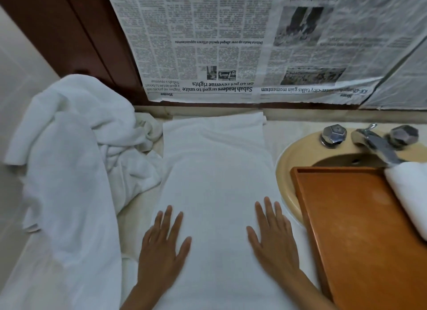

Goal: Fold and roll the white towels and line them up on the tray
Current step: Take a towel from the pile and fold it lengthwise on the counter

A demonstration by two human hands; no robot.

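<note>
Newspaper (208, 44) covers the wall behind the counter (135, 214). Left hand (161, 247) and right hand (275, 242) press the folded towel (215, 171), fingers (167, 217) straight and spread. Right of the fingers, a tray (346, 217) holds a rolled towel (409, 194), partly cut off.

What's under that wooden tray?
The tray lies across a beige sink: its rim and a bit of the bowl show near the tap. The rest of the bowl, drain included, is covered by the tray.
</note>
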